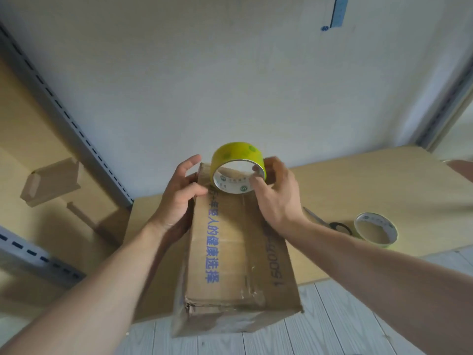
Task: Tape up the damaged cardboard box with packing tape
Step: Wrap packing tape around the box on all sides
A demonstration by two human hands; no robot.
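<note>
At the near edge, pale grey floor planks [332, 329] are seen, and the near end of the cardboard box [230, 252] overhangs them. The box's near left corner [189, 306] is torn and crumpled, and wrinkled clear tape is stuck across that end. The box lies lengthwise, pointing away, on a flat tan board [358, 180]. Blue printed characters run along its top.

At the far end of the box, the left hand [179, 193] is laid against the left side. Its thumb is laid across the top face and its fingers are loosely extended past the far corner. A yellow packing tape roll [238, 152] is stood on edge on the far end of the top face. It is gripped by the right hand [276, 193], with the thumb hooked inside the core and the fingers wrapped over the outer rim.

To the right, well apart from the box, black-handled scissors [330, 224] and a second tape roll [376, 230] are laid side by side on the board. Bare board is left around them.

On the left, cardboard pieces [51, 183] are lodged behind grey slotted metal rails [76, 124]. Beyond the board a plain white wall [230, 73] is seen, with a blue measuring strip [339, 11] fixed at its upper right.
</note>
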